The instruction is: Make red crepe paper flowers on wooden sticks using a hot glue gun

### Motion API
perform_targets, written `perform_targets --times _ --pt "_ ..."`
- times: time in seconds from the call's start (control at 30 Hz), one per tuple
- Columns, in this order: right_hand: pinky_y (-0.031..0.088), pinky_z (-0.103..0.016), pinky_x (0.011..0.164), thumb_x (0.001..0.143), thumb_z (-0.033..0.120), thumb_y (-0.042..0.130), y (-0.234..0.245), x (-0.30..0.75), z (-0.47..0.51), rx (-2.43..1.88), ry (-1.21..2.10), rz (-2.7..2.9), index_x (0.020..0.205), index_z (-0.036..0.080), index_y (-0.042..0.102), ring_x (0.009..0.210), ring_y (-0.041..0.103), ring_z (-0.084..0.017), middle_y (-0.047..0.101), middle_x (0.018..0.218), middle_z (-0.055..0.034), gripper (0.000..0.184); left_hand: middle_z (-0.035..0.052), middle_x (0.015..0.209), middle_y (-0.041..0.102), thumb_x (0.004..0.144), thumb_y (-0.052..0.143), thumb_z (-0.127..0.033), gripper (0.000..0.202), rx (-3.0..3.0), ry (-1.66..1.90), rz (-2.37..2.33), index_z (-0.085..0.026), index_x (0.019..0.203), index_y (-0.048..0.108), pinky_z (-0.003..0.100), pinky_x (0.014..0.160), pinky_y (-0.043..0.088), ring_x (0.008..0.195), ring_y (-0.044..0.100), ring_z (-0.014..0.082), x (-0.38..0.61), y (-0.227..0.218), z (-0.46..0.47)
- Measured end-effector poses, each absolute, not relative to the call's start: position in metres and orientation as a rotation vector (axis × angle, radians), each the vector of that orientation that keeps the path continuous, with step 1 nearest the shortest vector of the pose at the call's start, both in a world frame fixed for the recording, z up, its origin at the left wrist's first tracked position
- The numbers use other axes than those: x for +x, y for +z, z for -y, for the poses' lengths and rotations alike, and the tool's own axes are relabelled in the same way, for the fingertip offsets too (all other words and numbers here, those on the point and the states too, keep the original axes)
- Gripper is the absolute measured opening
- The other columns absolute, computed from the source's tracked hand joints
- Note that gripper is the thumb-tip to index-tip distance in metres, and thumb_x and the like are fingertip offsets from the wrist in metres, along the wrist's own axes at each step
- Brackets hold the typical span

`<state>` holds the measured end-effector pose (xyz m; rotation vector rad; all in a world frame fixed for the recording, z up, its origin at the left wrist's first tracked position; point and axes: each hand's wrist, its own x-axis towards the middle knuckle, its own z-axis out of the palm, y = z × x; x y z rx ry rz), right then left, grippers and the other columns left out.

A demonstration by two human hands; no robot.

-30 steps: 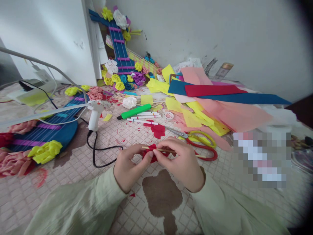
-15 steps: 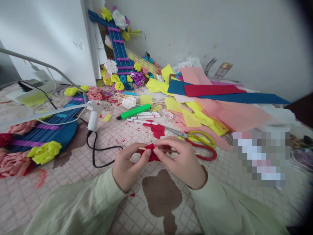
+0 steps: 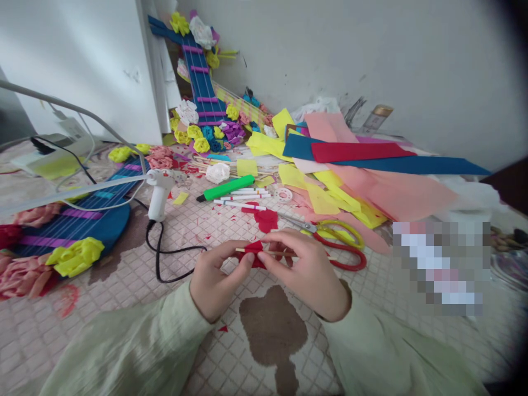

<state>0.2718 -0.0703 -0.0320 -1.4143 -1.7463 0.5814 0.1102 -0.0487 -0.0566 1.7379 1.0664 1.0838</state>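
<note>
My left hand (image 3: 214, 283) and my right hand (image 3: 307, 275) meet over the tiled floor mat, both pinching a small piece of red paper (image 3: 256, 257) wound around a thin wooden stick (image 3: 247, 251). The stick lies level and runs from the left fingertips under the right fingers. Both hands have their fingers closed on it. Pale green sleeves cover both my arms.
Yellow and red scissors (image 3: 338, 242) lie just beyond my right hand. A white glue gun (image 3: 159, 192) with a black cord stands to the left. White pens (image 3: 243, 198), a green marker (image 3: 226, 187), red paper scraps (image 3: 266, 219), coloured paper sheets (image 3: 355, 165) and paper flowers (image 3: 76, 256) surround them.
The red paper has turned a little on the stick and sits tighter between my fingers. Both hands stay in nearly the same place.
</note>
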Motion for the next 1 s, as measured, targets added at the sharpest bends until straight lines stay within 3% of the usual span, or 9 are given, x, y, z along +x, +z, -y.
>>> perform_targets --times 0.43,0.67,1.0 --pt "0.049 -0.022 0.063 0.068 0.014 0.064 -0.0348 0.2714 0.0695 -1.448 0.531 1.67 0.086 0.018 0.064 0.066 0.059 -0.011 0.063 0.071 0.0007 0.018 0.0031 0.083 0.072 0.077 0.06 -0.021 0.013 1.586 1.071 -0.997 -0.017 0.087 0.067 0.023 0.07 0.053 0.074 0.067 0.0144 0.1123 -0.0626 0.0467" --pt "0.049 -0.023 0.06 0.075 0.021 0.06 -0.031 0.274 0.0694 -1.44 0.703 1.689 0.092 0.019 0.064 0.068 0.061 -0.012 0.067 0.078 -0.0003 0.017 0.0045 0.079 0.073 0.076 0.059 -0.022 0.014 1.597 1.07 -1.029 -0.015 0.086 0.067 0.025 0.066 0.053 0.069 0.067 0.0157 0.1112 -0.0586 0.0463" --pt "0.049 -0.023 0.063 0.074 0.017 0.059 -0.034 0.2732 0.07 -1.448 0.609 1.673 0.088 0.018 0.064 0.069 0.061 -0.012 0.067 0.079 -0.001 0.015 0.0057 0.086 0.073 0.073 0.064 -0.021 0.019 1.51 1.043 -0.991 -0.015 0.091 0.066 0.027 0.073 0.055 0.076 0.068 0.0169 0.1112 -0.063 0.0466"
